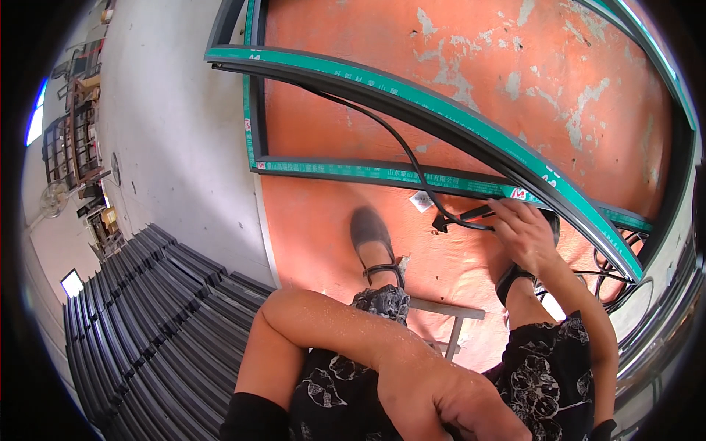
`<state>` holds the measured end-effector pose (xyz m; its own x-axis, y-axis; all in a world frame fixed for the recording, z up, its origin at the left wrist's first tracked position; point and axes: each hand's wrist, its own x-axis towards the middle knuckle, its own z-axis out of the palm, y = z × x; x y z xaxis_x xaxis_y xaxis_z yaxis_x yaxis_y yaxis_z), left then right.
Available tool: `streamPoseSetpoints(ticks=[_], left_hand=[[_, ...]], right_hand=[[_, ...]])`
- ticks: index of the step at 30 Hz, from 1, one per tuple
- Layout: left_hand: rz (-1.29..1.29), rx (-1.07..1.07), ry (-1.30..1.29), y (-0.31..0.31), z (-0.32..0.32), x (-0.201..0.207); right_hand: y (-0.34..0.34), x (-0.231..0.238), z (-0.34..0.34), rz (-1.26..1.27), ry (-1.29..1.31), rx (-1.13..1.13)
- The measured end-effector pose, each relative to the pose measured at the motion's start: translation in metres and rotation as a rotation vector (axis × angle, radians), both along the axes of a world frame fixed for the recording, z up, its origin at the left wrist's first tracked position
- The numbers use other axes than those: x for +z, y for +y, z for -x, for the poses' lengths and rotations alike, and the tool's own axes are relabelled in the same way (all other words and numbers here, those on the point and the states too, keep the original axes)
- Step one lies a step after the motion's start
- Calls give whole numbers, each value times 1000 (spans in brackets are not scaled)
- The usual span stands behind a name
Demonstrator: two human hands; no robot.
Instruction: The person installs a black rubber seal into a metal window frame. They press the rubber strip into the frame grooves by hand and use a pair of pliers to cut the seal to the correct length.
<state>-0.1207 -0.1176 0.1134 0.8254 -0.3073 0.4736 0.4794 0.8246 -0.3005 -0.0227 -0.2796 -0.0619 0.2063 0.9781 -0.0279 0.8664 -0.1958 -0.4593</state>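
Note:
My right hand (523, 234) is closed around the end of a short black-and-red tool (478, 213), beside the lower rail of a green-taped window frame (346, 171). I cannot make out the kind of tool. A black flexible strip (401, 140) curves down from a long green-taped bar (412, 92) and ends at the same fingers. This bar slants across the frame, over its rail. My left arm crosses my lap, and my left hand (471, 404) lies over my right thigh at the lower edge. Its fingers are mostly hidden.
A stack of dark metal profiles (162, 316) fills the lower left. A small metal stool (448, 312) shows between my legs. Black strips lie coiled (614, 283) at the right. A white label (421, 201) lies on the worn orange floor (316, 220). A fan (55, 198) stands far left.

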Motion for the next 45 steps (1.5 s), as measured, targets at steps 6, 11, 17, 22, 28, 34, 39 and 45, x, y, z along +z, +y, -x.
streamPoseSetpoints(ticks=[6, 11, 17, 22, 28, 34, 39, 45], left_hand=[[-937, -155, -231, 39, -5, -47], [-2157, -5, 357, 124, 45, -133], [-2306, 377, 1218, 254, 46, -200], [-1513, 615, 1551, 314, 13, -229], [-1284, 659, 1524, 292, -3, -249], [-1255, 743, 1450, 277, -13, -255], [-1387, 820, 1653, 281, -32, -264], [-1056, 803, 1664, 279, -25, -250]], right_hand=[[-3, -9, 26, 404, 149, -30], [-36, 10, 21, 310, 352, -240], [-36, 62, -17, 228, 602, -537], [-30, 71, -34, 235, 557, -541], [-45, 59, -45, 275, 994, -755], [-46, 44, -47, 322, 1154, -843], [-42, 38, -44, 292, 1143, -834], [-47, 40, -45, 275, 1109, -844]])
